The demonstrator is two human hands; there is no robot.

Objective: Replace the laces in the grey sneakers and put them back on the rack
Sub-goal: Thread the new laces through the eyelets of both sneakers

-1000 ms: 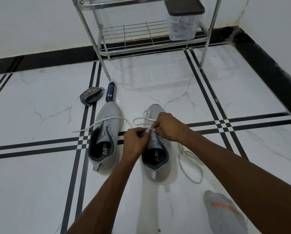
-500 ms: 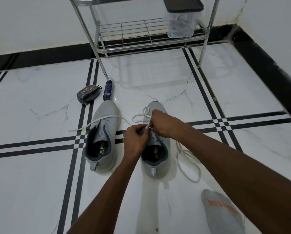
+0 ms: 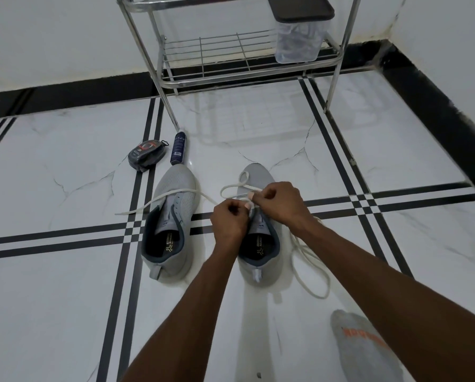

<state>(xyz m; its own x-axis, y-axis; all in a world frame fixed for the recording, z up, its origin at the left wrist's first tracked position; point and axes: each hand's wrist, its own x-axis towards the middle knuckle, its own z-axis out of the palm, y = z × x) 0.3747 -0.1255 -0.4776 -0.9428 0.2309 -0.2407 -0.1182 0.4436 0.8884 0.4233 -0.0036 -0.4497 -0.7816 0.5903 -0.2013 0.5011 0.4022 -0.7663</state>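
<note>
I see both hands pinching the white lace point(image 3: 232, 188) over the right sneaker point(image 3: 261, 244): left hand point(image 3: 228, 223) beside right hand point(image 3: 279, 204). Beyond them, the rack point(image 3: 247, 64) holds a lidded clear tub point(image 3: 299, 37) (contents unclear); the other sneaker point(image 3: 170, 230) sits left of my left hand.

Dark pouch point(image 3: 147, 154) beside blue tube point(image 3: 178, 148) on floor point(image 3: 65, 299); grey sock point(image 3: 366, 351) near floor's lower right edge.
</note>
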